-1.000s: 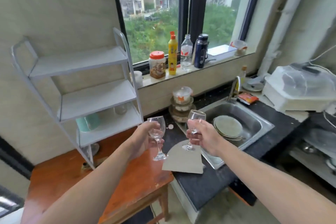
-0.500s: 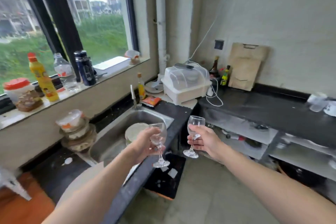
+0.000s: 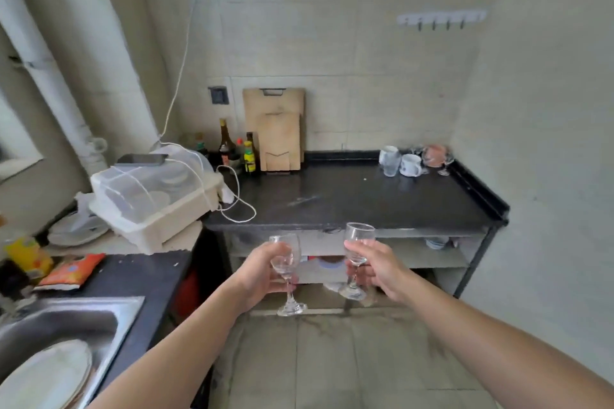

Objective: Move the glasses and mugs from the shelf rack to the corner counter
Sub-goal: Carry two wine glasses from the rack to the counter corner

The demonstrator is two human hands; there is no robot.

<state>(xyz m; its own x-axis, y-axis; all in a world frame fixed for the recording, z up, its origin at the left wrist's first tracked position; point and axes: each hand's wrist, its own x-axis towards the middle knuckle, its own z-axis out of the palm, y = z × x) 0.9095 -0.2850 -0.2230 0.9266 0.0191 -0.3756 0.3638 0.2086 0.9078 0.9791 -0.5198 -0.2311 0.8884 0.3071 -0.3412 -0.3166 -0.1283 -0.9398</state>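
Wine glasses fill both your hands, one apiece. Your left hand (image 3: 262, 271) has its fingers curled round the bowl and upper stem of the left glass (image 3: 286, 254), which stands close to upright with its foot hanging free below your palm. Your right hand (image 3: 375, 264) wraps its fingers round the lower bowl and stem of the right glass (image 3: 358, 237), thumb laid across the bowl. This one sits a little higher, its rim level with the front edge of the corner counter (image 3: 349, 199). Both glasses are in the air just in front of that dark counter, over the floor tiles (image 3: 332, 359), near each other but apart. At the counter's far right corner you have a cluster of white mugs (image 3: 410, 164) and other glassware, too blurred to count. Two wooden cutting boards (image 3: 279, 133) lean against the back wall, with bottles (image 3: 249, 153) just beside them on the left. A lidded plastic dish box (image 3: 156, 189) sits at the left end, and a steel sink (image 3: 59, 322) holding a plate (image 3: 46, 378) is at your lower left.
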